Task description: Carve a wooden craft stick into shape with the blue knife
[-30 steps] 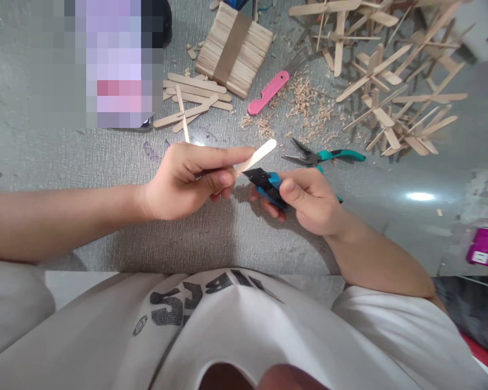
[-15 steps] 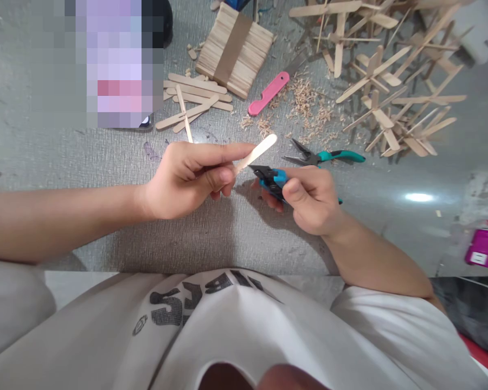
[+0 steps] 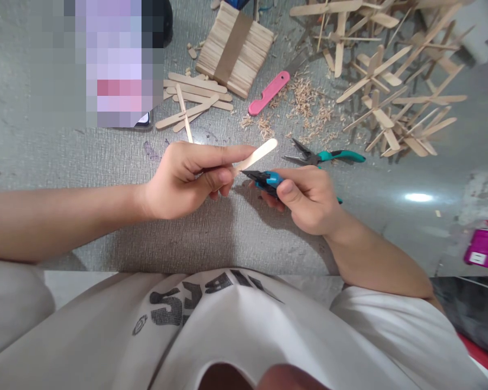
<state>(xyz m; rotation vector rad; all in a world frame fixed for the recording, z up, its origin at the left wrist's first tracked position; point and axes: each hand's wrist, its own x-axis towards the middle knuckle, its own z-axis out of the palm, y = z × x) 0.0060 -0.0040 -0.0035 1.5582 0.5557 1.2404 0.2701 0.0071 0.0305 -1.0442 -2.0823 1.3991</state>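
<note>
Between the thumb and fingers of my left hand is a pale wooden craft stick, its rounded end pointing up and to the right. My right hand is closed around blue-handled pliers with a dark head. Their tip meets the lower edge of the stick, close to my left fingertips; whether the jaws grip the wood I cannot tell. Just beyond my right hand, teal-handled long-nose pliers lie on the table with jaws apart, partly hidden by that hand.
A banded bundle of craft sticks lies at the back, with loose sticks before it. A pink folding knife rests beside wood shavings. Joined stick pieces pile up at the back right. A purple box is far right.
The pliers in my right hand have moved slightly left along the stick, closer to my left fingertips. The stick's free end has dipped a little.
</note>
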